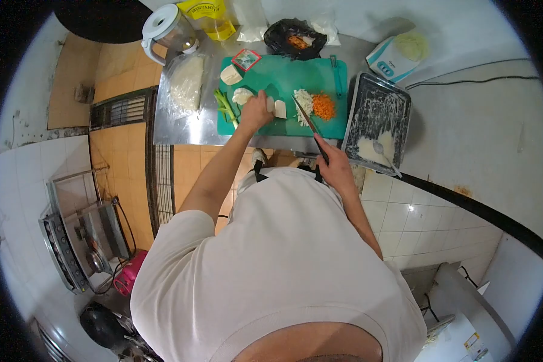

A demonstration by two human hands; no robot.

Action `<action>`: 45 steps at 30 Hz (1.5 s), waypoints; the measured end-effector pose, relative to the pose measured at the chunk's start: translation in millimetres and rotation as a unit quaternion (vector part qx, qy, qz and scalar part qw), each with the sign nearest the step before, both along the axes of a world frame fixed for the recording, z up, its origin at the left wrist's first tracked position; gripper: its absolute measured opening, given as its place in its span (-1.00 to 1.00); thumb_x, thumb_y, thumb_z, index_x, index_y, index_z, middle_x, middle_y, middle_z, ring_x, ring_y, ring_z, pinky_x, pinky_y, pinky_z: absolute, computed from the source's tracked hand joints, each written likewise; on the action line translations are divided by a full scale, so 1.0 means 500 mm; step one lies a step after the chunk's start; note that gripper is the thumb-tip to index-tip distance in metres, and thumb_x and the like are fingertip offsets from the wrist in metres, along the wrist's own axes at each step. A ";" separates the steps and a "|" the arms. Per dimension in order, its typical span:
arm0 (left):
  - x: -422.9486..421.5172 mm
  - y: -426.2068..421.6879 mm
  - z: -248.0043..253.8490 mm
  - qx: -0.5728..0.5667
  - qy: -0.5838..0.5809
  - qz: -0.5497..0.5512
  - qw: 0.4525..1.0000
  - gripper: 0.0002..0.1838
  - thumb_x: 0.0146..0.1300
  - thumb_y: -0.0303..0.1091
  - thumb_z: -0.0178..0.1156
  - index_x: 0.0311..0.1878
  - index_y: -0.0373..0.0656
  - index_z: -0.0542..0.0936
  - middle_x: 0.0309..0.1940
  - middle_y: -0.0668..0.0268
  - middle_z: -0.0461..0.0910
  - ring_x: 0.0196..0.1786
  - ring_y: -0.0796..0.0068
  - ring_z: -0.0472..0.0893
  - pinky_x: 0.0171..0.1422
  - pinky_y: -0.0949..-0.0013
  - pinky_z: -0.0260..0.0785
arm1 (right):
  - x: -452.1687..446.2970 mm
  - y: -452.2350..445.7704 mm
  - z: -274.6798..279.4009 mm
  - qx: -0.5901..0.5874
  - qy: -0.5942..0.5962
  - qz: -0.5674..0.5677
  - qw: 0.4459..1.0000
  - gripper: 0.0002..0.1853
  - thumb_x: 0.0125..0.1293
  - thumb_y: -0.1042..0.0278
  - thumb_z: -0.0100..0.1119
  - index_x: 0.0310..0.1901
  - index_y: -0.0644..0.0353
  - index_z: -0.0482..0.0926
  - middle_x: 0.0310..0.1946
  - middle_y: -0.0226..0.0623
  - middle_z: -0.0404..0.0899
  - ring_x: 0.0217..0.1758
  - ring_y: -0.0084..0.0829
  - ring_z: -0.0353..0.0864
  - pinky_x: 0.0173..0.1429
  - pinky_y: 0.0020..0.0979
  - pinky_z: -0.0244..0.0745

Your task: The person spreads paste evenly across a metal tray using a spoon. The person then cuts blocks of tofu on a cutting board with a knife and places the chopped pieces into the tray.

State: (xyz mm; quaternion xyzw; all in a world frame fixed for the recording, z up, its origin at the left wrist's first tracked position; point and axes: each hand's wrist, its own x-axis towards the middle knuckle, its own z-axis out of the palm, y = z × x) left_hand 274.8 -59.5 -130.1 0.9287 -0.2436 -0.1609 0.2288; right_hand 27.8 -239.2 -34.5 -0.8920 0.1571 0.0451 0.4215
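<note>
So the right hand [336, 169] is wrapped round the knife [306, 117], handle partly buried in the fist, blade reaching over the green board [311, 72] by the chopped white bits [304, 105], orange bits [324, 107] just beyond. The left hand [257, 113] is on or right beside the white pieces [280, 109], but its fingertips are hard to make out, so can't tell if it's actually gripping. Farther back on the worktop [210, 123], a black bag [279, 39] mostly hides its contents.
</note>
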 end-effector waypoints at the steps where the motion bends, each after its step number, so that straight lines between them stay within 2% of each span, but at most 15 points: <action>1: 0.003 0.000 0.008 -0.023 -0.010 0.002 1.000 -0.43 0.00 -0.36 0.37 0.10 -0.29 0.43 -0.10 -0.14 0.62 0.01 -0.22 0.62 0.16 -0.08 0.52 | 0.000 0.000 -0.004 -0.003 -0.006 -0.001 1.000 -0.32 0.30 0.52 0.18 0.48 -0.07 0.42 0.07 0.18 0.64 0.10 0.14 0.64 0.20 -0.11 0.52; 4: 0.054 -0.010 0.007 -0.065 -0.091 -0.058 0.992 -0.43 0.00 -0.35 0.37 0.12 -0.24 0.44 -0.06 -0.15 0.63 0.02 -0.23 0.61 0.15 -0.08 0.52 | 0.003 -0.001 -0.001 -0.007 0.016 -0.003 1.000 -0.32 0.30 0.52 0.19 0.48 -0.05 0.42 0.09 0.19 0.64 0.10 0.14 0.64 0.20 -0.11 0.51; 7: 0.108 -0.034 -0.007 -0.075 -0.078 -0.059 0.992 -0.42 0.00 -0.32 0.37 0.15 -0.20 0.49 0.00 -0.10 0.62 0.08 -0.20 0.59 0.19 -0.06 0.50 | 0.007 -0.006 -0.014 -0.006 0.005 0.002 1.000 -0.32 0.31 0.52 0.20 0.48 -0.04 0.41 0.10 0.20 0.63 0.11 0.15 0.64 0.21 -0.10 0.51; 10: 0.124 -0.040 -0.016 0.030 -0.141 -0.097 0.985 -0.38 0.01 -0.27 0.38 0.20 -0.21 0.52 0.06 -0.05 0.59 0.15 -0.15 0.56 0.25 -0.02 0.46 | 0.012 -0.003 -0.020 -0.010 -0.038 0.007 0.999 -0.32 0.31 0.51 0.20 0.50 -0.03 0.39 0.11 0.20 0.63 0.11 0.17 0.64 0.21 -0.09 0.51; 13: 0.105 -0.031 -0.002 0.004 -0.226 -0.114 0.967 -0.34 0.06 -0.22 0.38 0.27 -0.21 0.53 0.15 -0.01 0.54 0.21 -0.10 0.53 0.31 0.02 0.43 | 0.019 -0.001 -0.036 0.008 -0.066 0.008 0.998 -0.31 0.34 0.50 0.17 0.52 -0.01 0.33 0.08 0.23 0.63 0.08 0.22 0.63 0.17 -0.05 0.51; 16: 0.067 -0.019 -0.014 -0.097 -0.068 -0.183 0.976 -0.29 0.03 -0.19 0.44 0.29 -0.22 0.53 0.19 0.00 0.51 0.21 -0.08 0.53 0.33 0.02 0.43 | 0.029 0.001 -0.047 0.035 -0.016 0.006 0.999 -0.28 0.38 0.50 0.12 0.57 0.01 0.22 -0.01 0.30 0.63 0.01 0.28 0.62 0.10 0.03 0.48; 20: 0.007 0.010 -0.066 -0.057 -0.078 -0.193 0.976 -0.24 -0.05 -0.17 0.53 0.26 -0.24 0.55 0.11 0.01 0.54 0.20 -0.05 0.54 0.27 0.02 0.45 | 0.040 0.025 -0.064 0.047 0.026 0.010 0.999 -0.23 0.42 0.48 0.06 0.62 0.04 0.04 -0.15 0.40 0.60 -0.06 0.34 0.59 0.03 0.12 0.41; 23: -0.031 0.008 -0.027 -0.013 -0.052 -0.096 0.994 -0.26 -0.02 -0.15 0.54 0.25 -0.22 0.56 0.09 0.05 0.56 0.17 -0.01 0.55 0.22 0.02 0.47 | 0.045 0.043 -0.104 0.039 -0.034 0.038 0.998 -0.22 0.44 0.48 0.02 0.64 0.04 -0.02 -0.17 0.36 0.59 -0.10 0.34 0.57 0.04 0.13 0.42; 26: -0.068 0.019 -0.034 -0.065 -0.092 -0.033 0.993 -0.31 -0.01 -0.13 0.56 0.19 -0.21 0.59 0.09 0.11 0.57 0.12 0.02 0.57 0.19 0.01 0.47 | 0.049 0.061 -0.123 -0.010 -0.017 0.069 0.997 -0.23 0.45 0.48 -0.03 0.65 0.04 -0.02 -0.18 0.26 0.57 -0.14 0.30 0.56 0.03 0.13 0.44; 32: -0.078 0.060 -0.067 -0.154 -0.157 -0.072 0.973 -0.34 0.00 -0.22 0.55 0.20 -0.18 0.59 0.12 0.11 0.62 0.14 0.03 0.60 0.22 0.05 0.48 | 0.034 0.081 -0.139 -0.066 0.042 0.115 0.990 -0.24 0.48 0.47 -0.04 0.65 -0.03 -0.02 -0.26 0.19 0.53 -0.22 0.22 0.55 -0.05 0.10 0.49; 35: -0.071 0.070 -0.085 -0.165 -0.133 -0.086 0.974 -0.33 0.00 -0.28 0.55 0.23 -0.17 0.57 0.14 0.08 0.62 0.16 0.02 0.61 0.27 0.05 0.48 | 0.023 0.084 -0.152 -0.058 0.028 0.106 0.992 -0.25 0.48 0.46 -0.04 0.66 -0.07 -0.02 -0.26 0.22 0.53 -0.22 0.23 0.56 -0.05 0.11 0.49; 38: -0.072 0.067 -0.036 -0.212 -0.081 -0.054 0.972 -0.26 0.00 -0.33 0.54 0.31 -0.19 0.51 0.15 0.05 0.62 0.14 -0.03 0.62 0.30 0.05 0.47 | 0.027 0.088 -0.137 -0.040 0.093 0.099 0.990 -0.27 0.52 0.39 -0.09 0.65 -0.16 -0.04 -0.11 0.33 0.53 -0.09 0.35 0.60 0.02 0.21 0.54; 41: -0.065 0.073 -0.024 -0.247 0.027 0.024 0.968 -0.15 0.02 -0.41 0.48 0.44 -0.18 0.36 0.17 0.00 0.61 0.20 -0.06 0.59 0.31 0.04 0.47 | 0.026 0.088 -0.124 -0.046 0.060 0.086 0.993 -0.25 0.47 0.46 0.00 0.64 -0.01 0.01 -0.28 0.23 0.54 -0.20 0.24 0.57 -0.02 0.12 0.47; 44: -0.056 0.087 -0.037 -0.205 0.010 -0.013 0.979 -0.04 0.06 -0.46 0.45 0.55 -0.12 0.21 0.17 -0.03 0.62 0.23 -0.04 0.61 0.32 0.06 0.48 | 0.021 0.080 -0.118 -0.046 0.036 0.066 0.996 -0.25 0.45 0.47 0.03 0.63 0.03 0.04 -0.29 0.22 0.54 -0.20 0.24 0.56 -0.03 0.10 0.46; 45: -0.055 0.087 -0.038 -0.197 0.019 -0.001 0.980 -0.05 0.06 -0.48 0.41 0.55 -0.14 0.20 0.11 -0.01 0.64 0.17 -0.05 0.62 0.29 0.05 0.49 | 0.019 0.077 -0.116 -0.038 0.037 0.065 0.996 -0.25 0.46 0.46 0.01 0.64 -0.01 0.03 -0.25 0.23 0.55 -0.16 0.24 0.57 0.00 0.11 0.47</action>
